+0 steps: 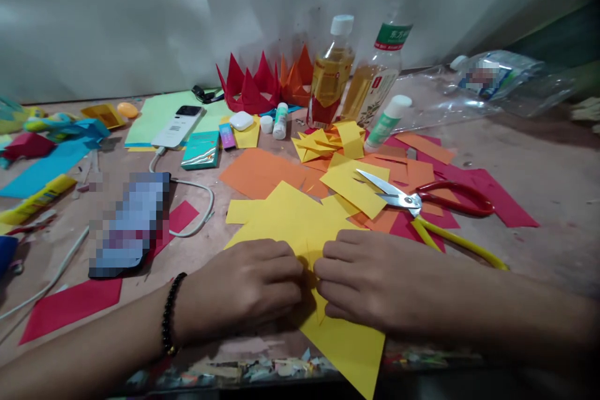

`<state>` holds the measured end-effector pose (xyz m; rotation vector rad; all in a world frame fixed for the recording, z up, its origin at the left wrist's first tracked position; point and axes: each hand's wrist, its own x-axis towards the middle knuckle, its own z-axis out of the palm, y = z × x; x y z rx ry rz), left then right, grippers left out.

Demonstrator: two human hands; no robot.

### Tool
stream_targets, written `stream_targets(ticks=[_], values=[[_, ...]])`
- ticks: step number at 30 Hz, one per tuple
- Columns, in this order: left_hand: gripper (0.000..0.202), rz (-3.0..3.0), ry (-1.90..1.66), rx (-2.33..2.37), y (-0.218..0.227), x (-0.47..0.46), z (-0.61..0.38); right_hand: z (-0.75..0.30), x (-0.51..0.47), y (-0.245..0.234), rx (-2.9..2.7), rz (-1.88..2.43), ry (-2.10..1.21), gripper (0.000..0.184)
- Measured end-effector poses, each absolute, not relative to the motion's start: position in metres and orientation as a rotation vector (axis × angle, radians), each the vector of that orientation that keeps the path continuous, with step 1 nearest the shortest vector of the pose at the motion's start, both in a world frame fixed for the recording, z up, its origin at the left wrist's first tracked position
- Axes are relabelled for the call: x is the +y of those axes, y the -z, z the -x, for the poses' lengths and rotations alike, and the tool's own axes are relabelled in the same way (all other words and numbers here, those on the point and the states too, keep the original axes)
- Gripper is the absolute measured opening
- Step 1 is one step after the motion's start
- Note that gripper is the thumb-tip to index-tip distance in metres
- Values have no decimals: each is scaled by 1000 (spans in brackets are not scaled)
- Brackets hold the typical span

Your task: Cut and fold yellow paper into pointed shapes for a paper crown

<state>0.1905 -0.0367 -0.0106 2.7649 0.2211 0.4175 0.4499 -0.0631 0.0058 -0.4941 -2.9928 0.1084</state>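
Observation:
My left hand (248, 284), with a black bead bracelet at the wrist, is closed, knuckles up, over yellow paper. Facing it a short gap away, my right hand (365, 281) has curled fingers too. Both seem to pinch a folded piece of yellow paper (317, 300) whose narrow creased part shows between them; the fingertips are hidden. A yellow sheet (354, 353) sticks out under my right hand past the table's front edge. Beyond the hands lies more yellow paper (281, 212). Scissors (417, 202) with one red and one yellow handle lie spread on paper pieces to the right.
Red (250, 89) and orange paper crowns (297, 78) stand at the back beside two drink bottles (330, 75). Glue sticks (388, 122), folded yellow strips (328, 140) and orange paper (267, 172) lie nearer. A phone (134, 225) and white cable (209, 206) occupy the left.

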Motion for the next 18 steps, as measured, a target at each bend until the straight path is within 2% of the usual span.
stream_targets(ticks=[5, 13, 18], values=[[22, -2644, -406, 278, 12, -39, -191, -452, -54, 8, -2837, 527, -510, 26], [22, -2636, -443, 262, 13, -41, -189, -458, -64, 12, -2783, 406, -345, 35], [19, -2661, -492, 257, 14, -40, -192, -453, -74, 13, -2833, 372, -443, 31]])
